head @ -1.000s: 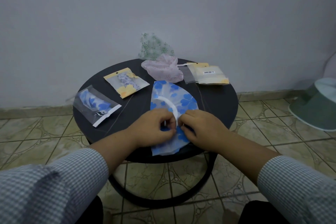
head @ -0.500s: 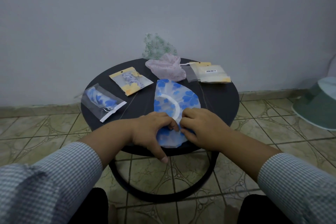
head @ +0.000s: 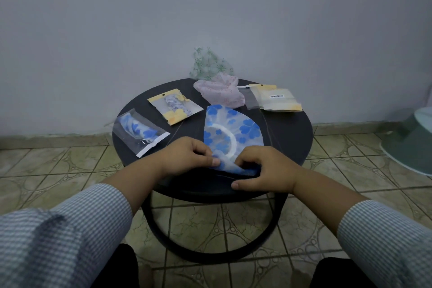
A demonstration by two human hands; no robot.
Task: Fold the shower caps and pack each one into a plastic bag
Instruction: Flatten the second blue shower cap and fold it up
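Currently both hands pinch the thin blue-flowered plastic shower cap [head: 230, 133] near the round black table's [head: 292, 128] front edge: left hand [head: 187, 156], right hand [head: 266, 168]. Judged light, limp, slippery; best gripped at the white elastic band.

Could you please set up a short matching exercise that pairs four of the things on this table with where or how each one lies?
Things:
1. blue-flowered cap
2. pink cap
3. bag with a blue cap
4. bag with a barcode label

Places or states:
A. far right of the table
B. pinched at its near edge by both hands
C. left edge of the table
D. loose at the back, unbagged

Pairs: 1-B, 2-D, 3-C, 4-A
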